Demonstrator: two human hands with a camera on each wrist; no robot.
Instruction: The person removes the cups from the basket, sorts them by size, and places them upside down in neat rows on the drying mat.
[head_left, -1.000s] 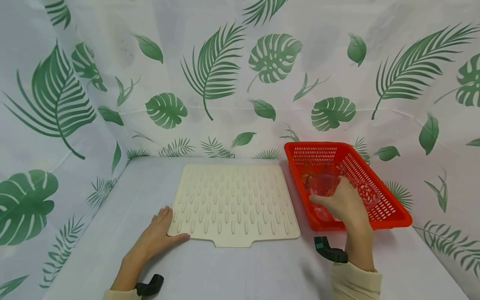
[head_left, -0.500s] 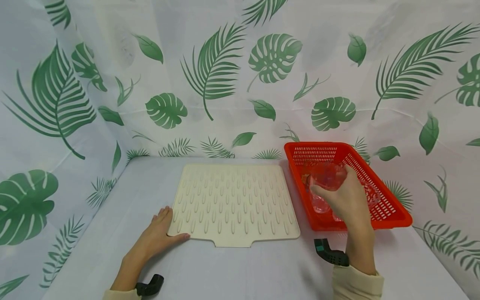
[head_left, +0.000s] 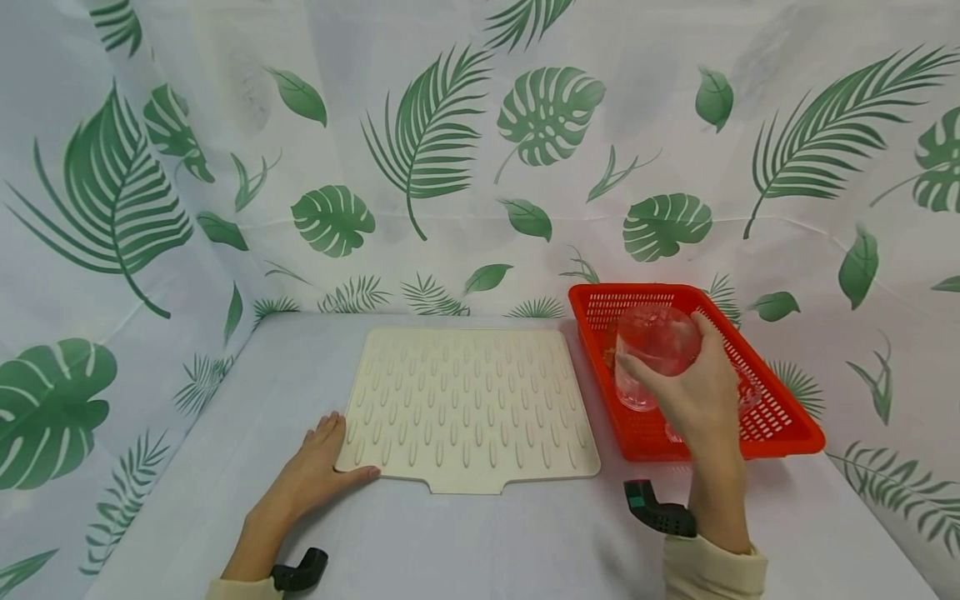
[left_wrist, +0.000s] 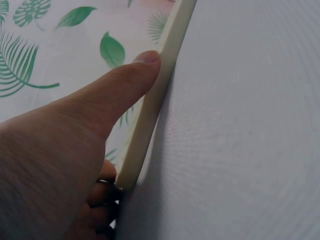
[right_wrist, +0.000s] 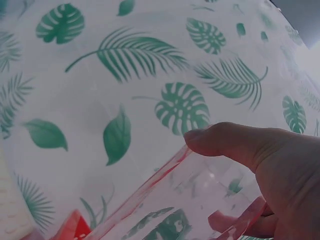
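Observation:
My right hand (head_left: pixel 701 396) grips a clear cup (head_left: pixel 654 337) between thumb and fingers, holding it tilted over the red basket (head_left: pixel 801 442). In the right wrist view, the thumb lies on the edge of the see-through cup (right_wrist: pixel 175 210), and the other fingers are partly hidden behind its wall. At the near left corner of a cream ridged draining board (head_left: pixel 465 400), my left hand (head_left: pixel 311 467) rests with fingers along the side and thumb at the front edge. The left wrist view shows this thumb touching the board's edge (left_wrist: pixel 150 117).
Other clear items (head_left: pixel 750 392) lie in the basket, partly hidden by the right hand. The basket stands right of the board on a white-covered table (head_left: pixel 480 542). Behind hangs a white cloth (head_left: pixel 450 267) printed with green leaves. Each wrist wears a black device.
My right hand has lifted the clear cup up from among the items in the basket. The left hand and the board have stayed still.

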